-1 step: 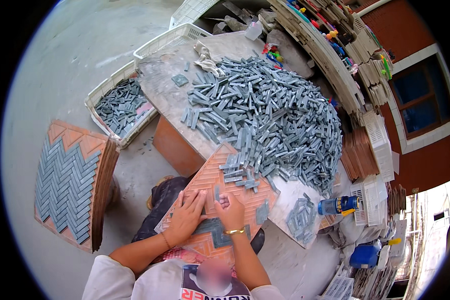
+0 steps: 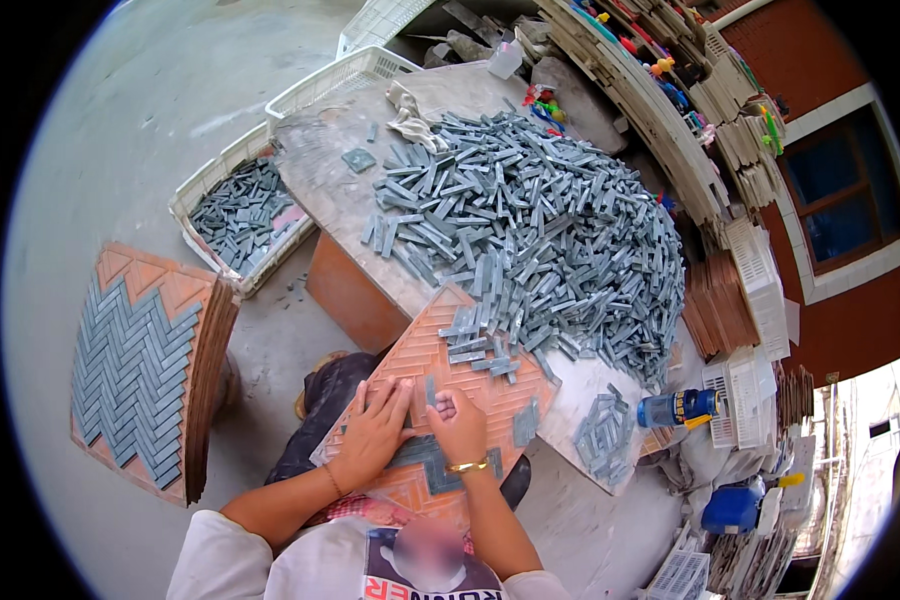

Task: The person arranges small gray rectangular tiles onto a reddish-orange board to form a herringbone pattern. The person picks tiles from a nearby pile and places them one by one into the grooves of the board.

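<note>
An orange grooved template board [image 2: 500,400] lies tilted across my lap, its far edge on the table. My left hand [image 2: 375,432] rests on the board, palm down with fingers stretched out. My right hand [image 2: 456,425] is just right of it, fingers curled closed at one end of a grey strip tile [image 2: 431,388]; the exact grip is partly hidden. Below both hands, dark grey tiles [image 2: 438,470] sit in the grooves in a zigzag. Several loose tiles [image 2: 480,350] lie on the board's far part, and a small group [image 2: 526,424] is at its right edge.
A big heap of grey strip tiles [image 2: 540,230] covers much of the table [image 2: 335,195]. At left are a stack of boards with a herringbone tile layer [image 2: 135,370] and a white crate [image 2: 295,235] of tiles. A blue bottle [image 2: 678,408] lies near the table's right side.
My right hand has shifted slightly down and left, its fingers curled a little differently. The strip tile by its fingertips moved slightly the same way. My left hand stays in place.
</note>
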Motion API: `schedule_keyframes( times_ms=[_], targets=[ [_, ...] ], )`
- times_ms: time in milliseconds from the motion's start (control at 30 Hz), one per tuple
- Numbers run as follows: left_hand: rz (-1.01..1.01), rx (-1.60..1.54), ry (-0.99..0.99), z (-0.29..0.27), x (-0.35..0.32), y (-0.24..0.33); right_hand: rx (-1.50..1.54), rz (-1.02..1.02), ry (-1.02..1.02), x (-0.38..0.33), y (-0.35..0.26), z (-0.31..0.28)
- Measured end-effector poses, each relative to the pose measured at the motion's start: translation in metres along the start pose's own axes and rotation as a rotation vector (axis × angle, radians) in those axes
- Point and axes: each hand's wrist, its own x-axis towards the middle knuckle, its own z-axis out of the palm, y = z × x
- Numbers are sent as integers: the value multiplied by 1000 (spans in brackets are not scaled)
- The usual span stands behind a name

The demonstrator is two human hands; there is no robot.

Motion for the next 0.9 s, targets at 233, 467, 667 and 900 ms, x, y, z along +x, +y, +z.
schedule_keyframes(
  times_ms=[233,467,667,900],
  targets=[
    [-18,-2,48,-11,5,5,-17,3,-10,-21,1,8],
    [11,-19,48,0,0,-2,23,36,3,-24,4,16],
    [14,-31,38,-2,1,-1,5,34,-54,-18,3,16],
    [-72,-122,36,-4,-2,2,-296,-63,-83,-19,-16,10]
  ],
)
